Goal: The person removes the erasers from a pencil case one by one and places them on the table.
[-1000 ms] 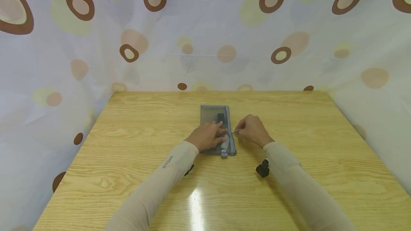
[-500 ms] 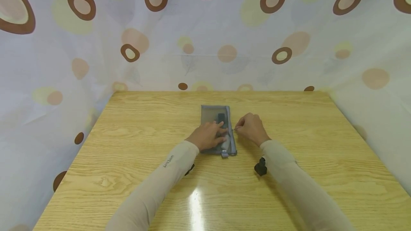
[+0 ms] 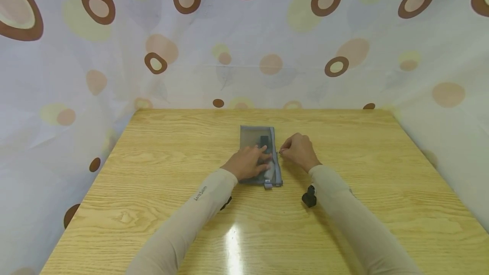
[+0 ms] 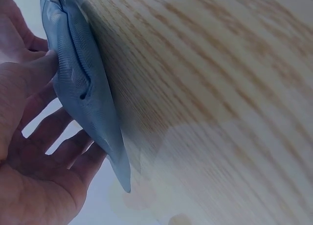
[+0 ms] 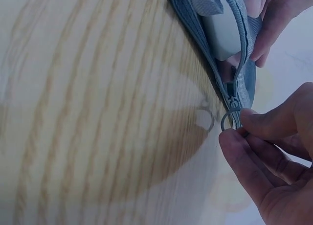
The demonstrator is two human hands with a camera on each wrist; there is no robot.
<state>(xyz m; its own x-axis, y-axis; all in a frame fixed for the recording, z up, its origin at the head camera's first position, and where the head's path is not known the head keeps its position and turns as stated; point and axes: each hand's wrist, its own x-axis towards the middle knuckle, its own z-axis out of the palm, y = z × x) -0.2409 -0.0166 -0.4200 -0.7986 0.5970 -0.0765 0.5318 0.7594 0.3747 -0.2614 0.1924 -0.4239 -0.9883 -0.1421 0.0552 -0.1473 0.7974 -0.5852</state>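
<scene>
A blue-grey mesh zipper pouch (image 3: 250,135) lies flat on the table, its zipper along the right edge. Dark and pale items show through the mesh. My left hand (image 3: 248,161) rests on the pouch with spread fingers, seen also touching it in the left wrist view. Beside the zipper, my right hand (image 3: 299,151) pinches the ring pull (image 5: 226,120) between thumb and fingers. In the right wrist view, the zipper gapes between the slider (image 5: 234,102) and the end with a fabric tab (image 5: 208,4). A whitish item (image 5: 220,36) shows inside that gap.
The wood-grain table (image 3: 183,139) spreads around the pouch on every side. Behind it and at both sides hangs a white curtain (image 3: 244,84) with brown and yellow ovals. Black wrist devices (image 3: 309,197) sit under the sleeves.
My right hand has slid a little along the zipper edge toward the far end, pulling the ring with it. My left hand and the pouch stay in place.
</scene>
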